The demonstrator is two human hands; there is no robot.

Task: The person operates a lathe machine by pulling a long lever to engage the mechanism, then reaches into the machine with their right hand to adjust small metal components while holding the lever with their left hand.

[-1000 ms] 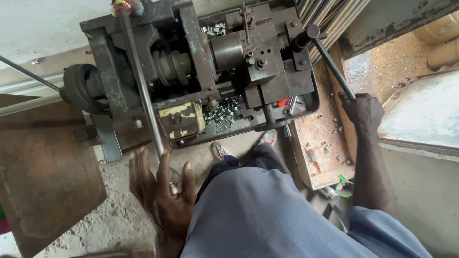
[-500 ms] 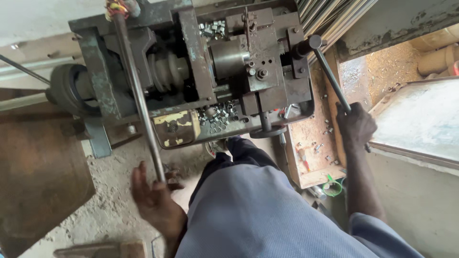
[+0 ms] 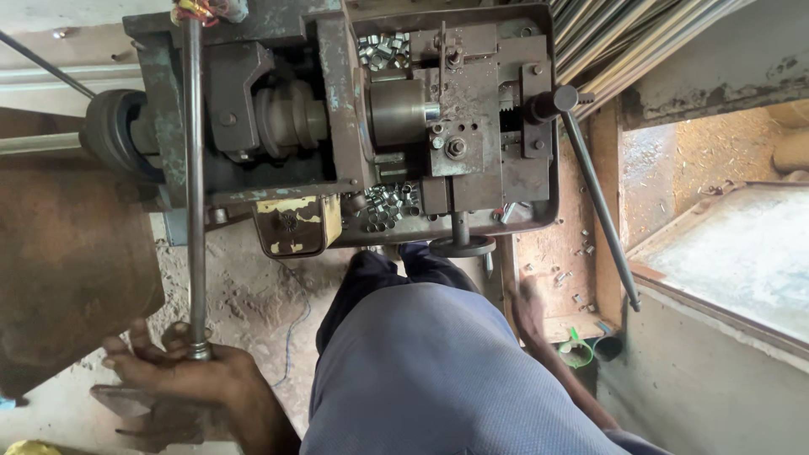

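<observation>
My left hand point(image 3: 181, 377) is closed around the lower end of a long steel rod point(image 3: 195, 168). The rod runs up along the left side of a grimy grey metalworking machine point(image 3: 337, 126). My right hand point(image 3: 532, 305) hangs by the edge of a wooden ledge point(image 3: 560, 253) strewn with small metal bits. It is off the long black lever point(image 3: 600, 206), which slants down from the machine's right side. Its fingers are blurred and partly hidden. My blue-trousered legs point(image 3: 438, 371) fill the bottom centre.
Several small shiny metal pieces point(image 3: 386, 206) lie in the machine's front tray and more point(image 3: 381, 49) at its top. A handwheel point(image 3: 460, 246) sticks out near my knee. A rusty sheet point(image 3: 67, 270) stands at left. Steel bars point(image 3: 611, 42) are bundled at top right, above a dusty tray point(image 3: 742, 253).
My right hand let go of the black lever and dropped left to the wooden ledge. My left hand slid down and left along the steel rod. The view shifted over the machine.
</observation>
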